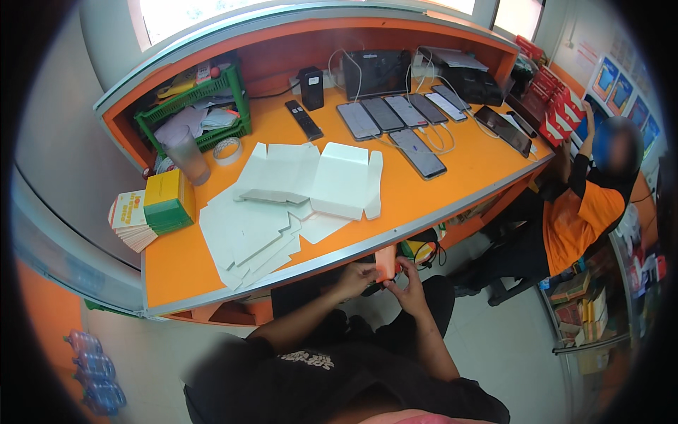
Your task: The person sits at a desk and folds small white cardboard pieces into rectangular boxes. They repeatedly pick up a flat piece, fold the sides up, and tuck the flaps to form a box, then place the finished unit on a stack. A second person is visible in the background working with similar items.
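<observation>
Below the front edge of the orange counter, I hold a small flat orange piece [385,263] in front of my lap; I cannot make out its exact kind. My left hand [358,278] pinches it from its left side. The fingers of my right hand [408,288] close on its lower right part, where something dark shows at the fingertips. Flat, unfolded white cartons [261,230] lie stacked on the counter above my hands. One partly folded carton [342,177] rests on top of them.
Several phones [402,113] with white cables lie on the orange counter [339,246]. A yellow and green box [169,201], a tape roll [227,150] and a green basket [229,106] stand left. To the right, another person [583,219] holds red and white boxes [561,116].
</observation>
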A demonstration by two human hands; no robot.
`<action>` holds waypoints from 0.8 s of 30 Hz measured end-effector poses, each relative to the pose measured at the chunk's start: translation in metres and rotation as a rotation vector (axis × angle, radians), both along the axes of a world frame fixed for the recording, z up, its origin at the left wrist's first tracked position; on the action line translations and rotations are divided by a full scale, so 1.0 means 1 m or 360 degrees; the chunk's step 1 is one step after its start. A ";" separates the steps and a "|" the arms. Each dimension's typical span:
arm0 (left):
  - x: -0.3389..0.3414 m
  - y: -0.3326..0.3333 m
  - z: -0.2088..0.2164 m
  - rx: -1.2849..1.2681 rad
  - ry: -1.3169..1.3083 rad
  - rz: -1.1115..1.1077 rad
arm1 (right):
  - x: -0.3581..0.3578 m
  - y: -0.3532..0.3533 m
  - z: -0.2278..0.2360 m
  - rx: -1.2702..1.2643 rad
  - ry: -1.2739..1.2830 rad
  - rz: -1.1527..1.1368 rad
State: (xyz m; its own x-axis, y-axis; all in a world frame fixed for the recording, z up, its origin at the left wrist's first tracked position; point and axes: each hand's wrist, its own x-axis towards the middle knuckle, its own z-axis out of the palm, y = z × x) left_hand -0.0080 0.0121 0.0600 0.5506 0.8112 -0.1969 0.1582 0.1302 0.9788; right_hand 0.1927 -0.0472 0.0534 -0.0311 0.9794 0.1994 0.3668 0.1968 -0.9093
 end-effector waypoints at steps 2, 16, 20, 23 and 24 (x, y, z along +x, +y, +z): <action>-0.002 -0.001 0.004 -0.0126 -0.0090 -0.0198 | -0.003 0.000 0.009 -0.0088 0.0143 0.0063; -0.065 0.014 -0.002 0.0130 0.0619 -0.0617 | -0.015 -0.006 -0.018 -0.0268 0.0263 -0.0700; -0.058 0.002 0.014 0.0717 0.1129 -0.0822 | -0.024 -0.005 0.017 0.0031 -0.0593 0.0000; -0.043 0.001 0.048 0.0659 0.1126 -0.0856 | -0.036 0.000 0.005 -0.0380 0.0051 0.0517; -0.041 0.002 0.052 0.0598 0.1064 -0.0827 | -0.037 0.002 -0.001 -0.0469 0.0237 0.0593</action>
State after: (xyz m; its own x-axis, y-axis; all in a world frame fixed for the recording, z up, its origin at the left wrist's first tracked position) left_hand -0.0489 0.0141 0.1120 0.7298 0.5691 -0.3789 0.6549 -0.4227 0.6264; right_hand 0.1552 -0.0455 0.0521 -0.3819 0.9225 -0.0556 0.1824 0.0163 -0.9831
